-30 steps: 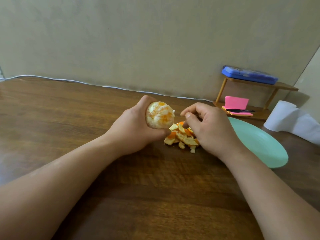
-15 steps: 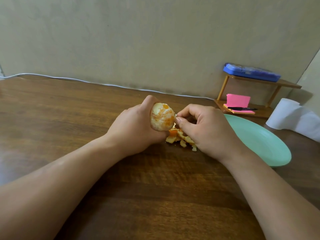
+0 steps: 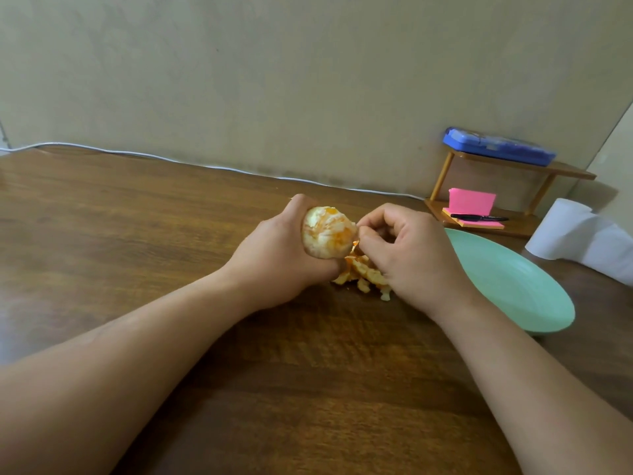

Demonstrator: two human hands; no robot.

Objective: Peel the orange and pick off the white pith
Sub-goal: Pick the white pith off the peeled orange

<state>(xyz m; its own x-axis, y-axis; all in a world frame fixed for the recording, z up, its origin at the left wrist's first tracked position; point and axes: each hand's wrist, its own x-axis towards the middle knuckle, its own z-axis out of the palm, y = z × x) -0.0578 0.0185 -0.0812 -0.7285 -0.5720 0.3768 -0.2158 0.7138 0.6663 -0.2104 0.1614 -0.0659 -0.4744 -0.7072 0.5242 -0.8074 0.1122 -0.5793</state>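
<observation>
Inside left hand [image 3: 277, 265], orange [image 3: 327, 233], right hand [image 3: 411, 258] fingers [image 3: 370, 245] pinching its side

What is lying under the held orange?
A pile of peel scraps on the table, below the orange. The right hand and left hand cover part of it.

The orange [image 3: 327, 233] is partly hidden by the left hand [image 3: 277, 262]; the peel pile [image 3: 359, 273] (rather blurred) is partly covered by the right hand [image 3: 411, 255].
</observation>
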